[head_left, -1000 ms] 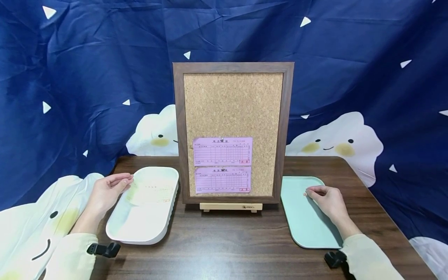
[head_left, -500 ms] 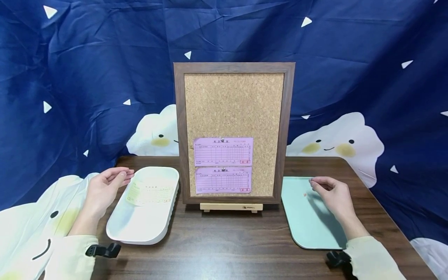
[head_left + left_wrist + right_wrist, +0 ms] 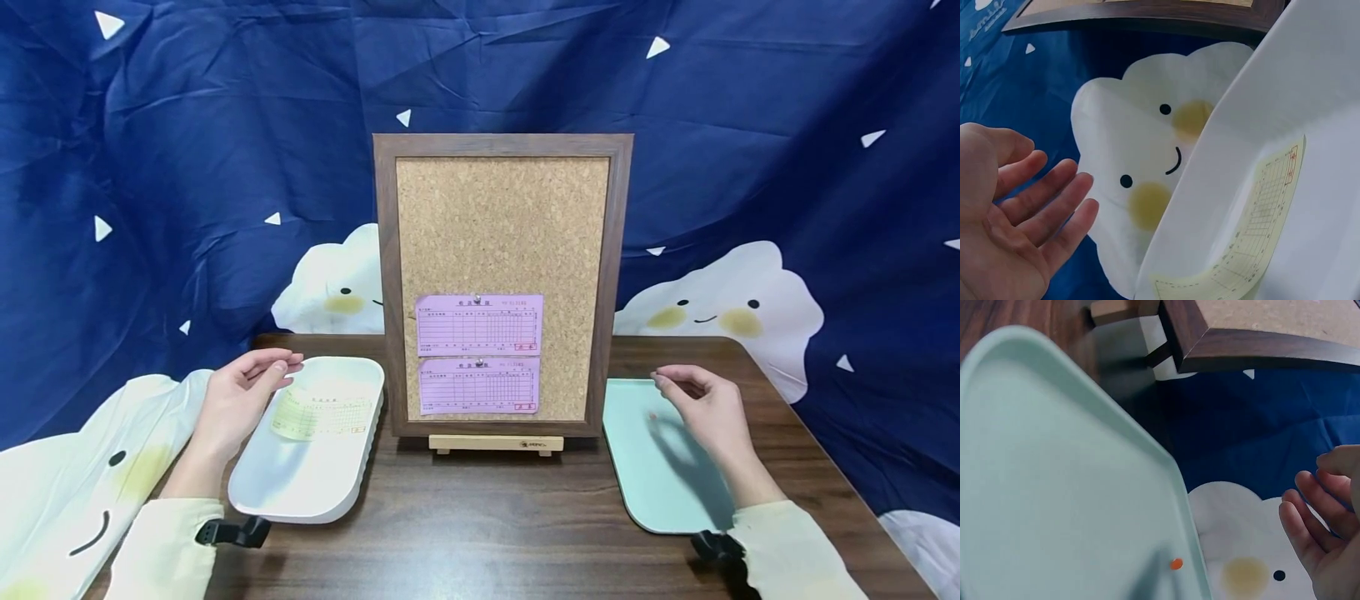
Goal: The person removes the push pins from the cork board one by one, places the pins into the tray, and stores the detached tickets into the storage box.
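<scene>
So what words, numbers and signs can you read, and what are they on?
Upper purple rectangular paper slip: perhaps "收 款", blurred; the rest, number included, is too small.
Lower purple rectangular paper slip: printed heading and number, too small.
Curved yellow-green paper slip: print and red mark, too blurred.
Pale wooden easel ledge: small dark logo, too tiny.
Dark blue cloth backdrop: white lettering, too blurred.

On my remote feed I count two hands: left hand [image 3: 236,408] at eight o'clock, right hand [image 3: 708,421] at four. The trays are also two, white tray [image 3: 322,483] at eight, green tray [image 3: 645,492] at four. I count one cork board [image 3: 502,225], two purple slips [image 3: 472,332] [image 3: 472,392] toward its six o'clock, two pins [image 3: 477,299] [image 3: 480,362], one yellowish slip [image 3: 300,421] and one orange speck [image 3: 1176,564].
</scene>
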A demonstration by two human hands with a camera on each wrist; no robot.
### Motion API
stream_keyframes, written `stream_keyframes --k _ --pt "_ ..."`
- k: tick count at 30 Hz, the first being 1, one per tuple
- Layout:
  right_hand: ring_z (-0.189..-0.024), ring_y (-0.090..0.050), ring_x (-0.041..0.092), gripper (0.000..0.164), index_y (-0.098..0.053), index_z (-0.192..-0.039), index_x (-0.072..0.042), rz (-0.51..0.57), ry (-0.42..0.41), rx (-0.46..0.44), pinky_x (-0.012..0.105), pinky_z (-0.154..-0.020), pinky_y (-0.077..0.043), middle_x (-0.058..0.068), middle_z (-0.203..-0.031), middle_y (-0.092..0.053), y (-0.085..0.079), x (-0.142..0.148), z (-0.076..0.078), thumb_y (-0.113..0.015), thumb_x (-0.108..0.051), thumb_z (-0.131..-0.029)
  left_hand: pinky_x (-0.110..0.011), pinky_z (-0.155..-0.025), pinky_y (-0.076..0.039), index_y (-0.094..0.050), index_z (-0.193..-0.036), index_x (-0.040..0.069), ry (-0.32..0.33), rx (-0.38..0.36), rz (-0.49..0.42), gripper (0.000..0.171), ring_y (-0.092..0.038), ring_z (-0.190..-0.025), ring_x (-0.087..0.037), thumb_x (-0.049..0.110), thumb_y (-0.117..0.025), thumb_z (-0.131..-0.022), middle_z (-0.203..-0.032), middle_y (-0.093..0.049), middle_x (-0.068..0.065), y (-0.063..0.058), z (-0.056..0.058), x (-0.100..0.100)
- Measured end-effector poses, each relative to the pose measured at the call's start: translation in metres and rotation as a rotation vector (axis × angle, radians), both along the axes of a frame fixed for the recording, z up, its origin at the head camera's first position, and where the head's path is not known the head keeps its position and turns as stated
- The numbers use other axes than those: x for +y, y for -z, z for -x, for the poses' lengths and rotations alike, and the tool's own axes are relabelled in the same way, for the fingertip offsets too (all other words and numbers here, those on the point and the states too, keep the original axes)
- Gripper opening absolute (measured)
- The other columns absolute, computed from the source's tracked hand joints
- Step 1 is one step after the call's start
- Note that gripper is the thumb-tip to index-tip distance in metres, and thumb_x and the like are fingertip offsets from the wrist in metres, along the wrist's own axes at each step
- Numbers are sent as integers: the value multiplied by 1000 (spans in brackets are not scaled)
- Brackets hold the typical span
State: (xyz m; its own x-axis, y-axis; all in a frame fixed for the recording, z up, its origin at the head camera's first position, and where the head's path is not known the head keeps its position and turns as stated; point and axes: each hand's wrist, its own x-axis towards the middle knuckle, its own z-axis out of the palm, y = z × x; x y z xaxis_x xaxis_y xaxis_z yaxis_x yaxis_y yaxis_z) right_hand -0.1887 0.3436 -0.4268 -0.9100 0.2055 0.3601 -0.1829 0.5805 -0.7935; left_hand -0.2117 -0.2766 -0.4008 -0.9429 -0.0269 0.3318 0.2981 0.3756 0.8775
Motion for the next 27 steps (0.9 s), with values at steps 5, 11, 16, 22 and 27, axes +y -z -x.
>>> stream_keyframes --k 5,11,16,22,27 --pt "-85 -69 -15 25 -77 -120 6 59 -27 30 6 -76 -54 -32 -94 -74 -6 -9 1 -76 -12 -101 -14 -90 -60 -64 -134 -10 26 9 -34 34 -74 -106 5 14 -59 -112 -115 -76 18 1 0 4" --pt "-84 -72 -12 27 -73 -120 13 140 -67 68 7 -76 -56 -32 -94 -75 -13 -21 3 -75 -7 -101 -15 -91 -59 -63 -133 -13 63 20 -46 33 -74 -107 5 12 -58 -112 -115 -75 18 -2 2 12" --pt "-87 -73 -11 26 -73 -120 13 168 -84 90 9 -78 -58 -30 -94 -75 -17 -27 6 -74 -6 -102 -17 -92 -60 -63 -132 -15 86 42 -61 32 -74 -106 5 9 -57 -112 -113 -76 19 -3 4 17" --pt "-89 -73 -11 22 -74 -117 11 150 -93 127 9 -78 -57 -29 -95 -76 -25 -36 4 -73 -5 -102 -18 -93 -60 -64 -131 -14 108 66 -72 31 -75 -108 3 10 -58 -112 -116 -77 14 -6 8 27" --pt "-90 -73 -12 22 -74 -117 12 154 -109 138 9 -79 -58 -29 -95 -75 -30 -44 1 -73 -3 -102 -20 -93 -61 -65 -129 -15 129 79 -108 29 -76 -108 0 7 -59 -111 -116 -78 11 -7 12 37"
